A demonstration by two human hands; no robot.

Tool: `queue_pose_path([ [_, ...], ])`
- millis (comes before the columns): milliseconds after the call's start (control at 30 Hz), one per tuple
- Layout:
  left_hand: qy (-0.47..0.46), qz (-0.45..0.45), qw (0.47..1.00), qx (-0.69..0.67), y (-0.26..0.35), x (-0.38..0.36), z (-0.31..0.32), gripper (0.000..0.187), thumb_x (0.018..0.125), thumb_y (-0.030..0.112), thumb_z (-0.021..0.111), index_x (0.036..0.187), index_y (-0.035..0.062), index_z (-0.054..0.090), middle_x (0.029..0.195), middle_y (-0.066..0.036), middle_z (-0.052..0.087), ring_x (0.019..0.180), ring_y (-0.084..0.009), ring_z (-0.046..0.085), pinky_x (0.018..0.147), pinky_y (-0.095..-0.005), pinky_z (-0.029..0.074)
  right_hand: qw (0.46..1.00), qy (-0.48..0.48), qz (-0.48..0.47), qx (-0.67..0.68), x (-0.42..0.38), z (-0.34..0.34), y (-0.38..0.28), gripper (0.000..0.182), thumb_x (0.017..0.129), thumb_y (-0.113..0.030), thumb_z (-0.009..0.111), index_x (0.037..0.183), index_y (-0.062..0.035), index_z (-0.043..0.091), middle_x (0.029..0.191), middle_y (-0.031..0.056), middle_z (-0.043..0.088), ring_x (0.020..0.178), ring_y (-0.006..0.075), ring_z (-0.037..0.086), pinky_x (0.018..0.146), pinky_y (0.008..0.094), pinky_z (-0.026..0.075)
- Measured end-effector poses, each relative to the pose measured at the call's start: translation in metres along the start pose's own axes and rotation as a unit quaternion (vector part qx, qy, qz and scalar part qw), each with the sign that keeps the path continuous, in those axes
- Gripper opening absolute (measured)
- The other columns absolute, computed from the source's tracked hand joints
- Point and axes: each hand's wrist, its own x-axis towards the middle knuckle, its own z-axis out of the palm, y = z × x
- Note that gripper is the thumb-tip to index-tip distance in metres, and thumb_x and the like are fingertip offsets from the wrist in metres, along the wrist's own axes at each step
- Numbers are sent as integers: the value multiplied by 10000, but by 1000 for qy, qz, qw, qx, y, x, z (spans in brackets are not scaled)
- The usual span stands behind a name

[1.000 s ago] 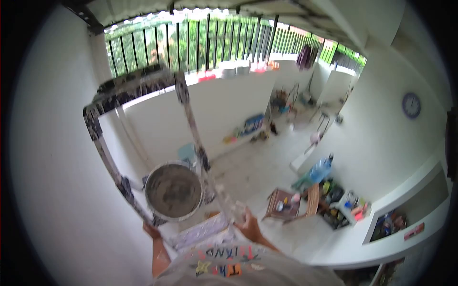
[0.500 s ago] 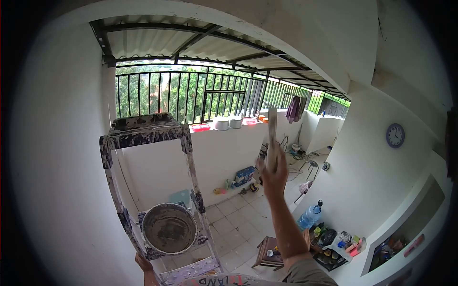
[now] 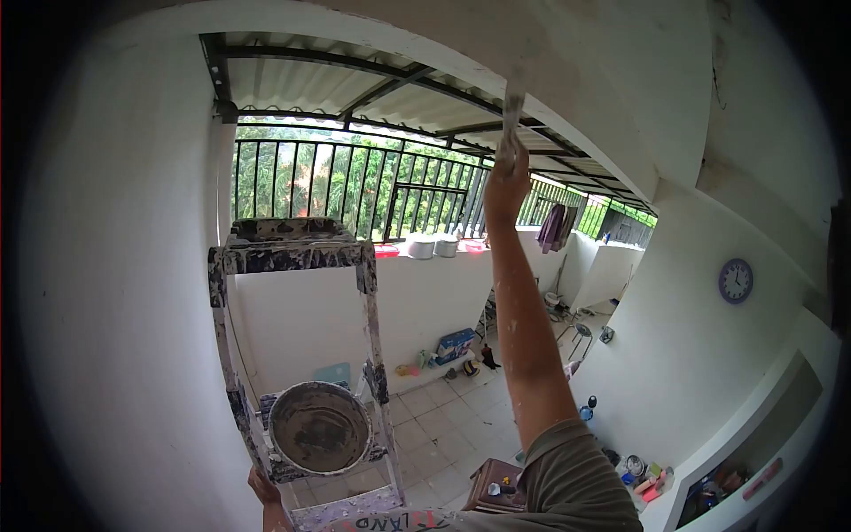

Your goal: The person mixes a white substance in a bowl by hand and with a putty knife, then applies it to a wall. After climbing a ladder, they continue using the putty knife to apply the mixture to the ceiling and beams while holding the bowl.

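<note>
My right hand (image 3: 507, 188) is raised high with its fingers wrapped round a putty knife (image 3: 513, 105), which I see almost edge-on. The blade's tip meets the underside edge of the plastered beam (image 3: 567, 66) overhead. At lower left, my left hand (image 3: 261, 488) grips the side rail of a paint-splattered ladder (image 3: 370, 324); part of its fingers is hidden behind the rail. On the ladder rests a round bucket (image 3: 321, 427), its inside coated with grey-brown plaster residue.
A white wall (image 3: 115, 266) runs close on the left. Pots (image 3: 420, 246) line a ledge below the black railing (image 3: 292, 182). Down on the tiled floor are a wooden stool (image 3: 487, 479), a blue box (image 3: 456, 347) and crockery. A clock (image 3: 736, 280) hangs at right.
My right hand has gone up with the putty knife, from in front of the ledge to the beam. My left hand stays on the ladder. The view has shifted slightly.
</note>
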Motion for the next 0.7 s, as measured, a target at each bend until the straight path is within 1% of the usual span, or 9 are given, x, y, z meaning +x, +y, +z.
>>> queue_pose_path([
  [33, -13, 3, 1000, 7, -2, 1, 0, 643, 1016, 486, 187, 1167, -11, 567, 1177, -224, 560, 1129, -399, 443, 1009, -466, 292, 1000, 10, -18, -9, -14, 6, 22, 324, 921, -120, 538, 1241, -77, 560, 800, 205, 669, 734, 275, 692, 622, 363, 508],
  [100, -41, 11, 999, 24, -11, 4, -3, 637, 1017, 481, 191, 1156, -10, 573, 1174, -219, 565, 1126, -397, 446, 1005, -465, 295, 999, 42, -21, -3, -41, 3, 33, 289, 949, -148, 515, 1223, -85, 580, 694, 140, 621, 571, 173, 558, 517, 327, 427],
  [200, 16, 48, 999, -5, -11, 1, 3, 680, 1001, 533, 228, 1147, -44, 556, 1096, -227, 557, 1083, -373, 451, 994, -460, 297, 992, 118, 22, 23, -32, -3, 12, 273, 975, -193, 487, 1187, -72, 609, 642, 87, 593, 484, 95, 445, 441, 292, 353],
  [233, 12, 43, 999, -7, -1, 1, 3, 689, 998, 541, 218, 1143, -39, 561, 1095, -226, 561, 1080, -375, 455, 992, -459, 298, 989, 125, 59, 52, -15, -6, -11, 279, 979, -214, 485, 1179, -68, 613, 639, 84, 596, 483, 99, 451, 441, 296, 353],
  [367, -18, 19, 1000, -14, 35, -3, -15, 662, 1007, 508, 199, 1145, -20, 576, 1149, -221, 566, 1109, -394, 455, 993, -463, 303, 987, 123, -67, 76, 48, 13, -24, 289, 969, -232, 500, 1166, -52, 610, 660, 102, 602, 494, 137, 477, 479, 335, 390],
  [400, -29, 12, 999, -16, 37, -4, -16, 640, 1014, 483, 200, 1149, -15, 578, 1178, -218, 565, 1125, -402, 451, 996, -466, 305, 998, 25, 57, 10, 46, 10, -39, 285, 953, -210, 522, 1169, -46, 609, 711, 129, 638, 562, 169, 563, 527, 330, 435],
  [633, -12, 26, 999, 30, 20, -4, -10, 673, 1009, 508, 181, 1202, -29, 537, 1202, -238, 543, 1135, -408, 445, 1017, -476, 288, 982, 115, -135, 67, -15, -7, 13, 301, 954, -183, 523, 1202, -25, 588, 841, 105, 662, 693, 169, 626, 608, 306, 488],
  [667, -10, 44, 998, 39, 12, -2, -7, 679, 1009, 509, 171, 1191, -30, 542, 1204, -240, 540, 1142, -410, 440, 1023, -473, 286, 989, 28, 44, 137, -24, -26, 7, 371, 949, -174, 542, 1284, -22, 502, 972, 142, 666, 800, 187, 649, 661, 307, 508],
  [700, -17, 42, 998, 38, 5, -4, -5, 677, 1009, 509, 172, 1192, -29, 539, 1205, -240, 538, 1141, -410, 439, 1022, -472, 286, 990, 71, 35, 118, -22, -32, -2, 394, 947, -180, 547, 1300, -20, 471, 1017, 161, 648, 830, 202, 646, 679, 319, 514],
])
